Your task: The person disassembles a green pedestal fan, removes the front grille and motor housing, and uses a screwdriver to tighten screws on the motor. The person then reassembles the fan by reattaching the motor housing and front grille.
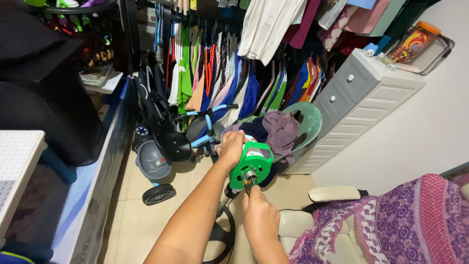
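**Green reel held in mid-air**

The left hand (230, 149) grips the green reel (251, 165) above the floor; the right hand (259, 211) pinches its metal end (249, 182). A slipping pinch could drop it toward the tricycle (166, 146).

Both arms are stretched forward. The left hand (231, 149) is curled closed in a grip, the right hand (260, 213) pinched shut just below it.
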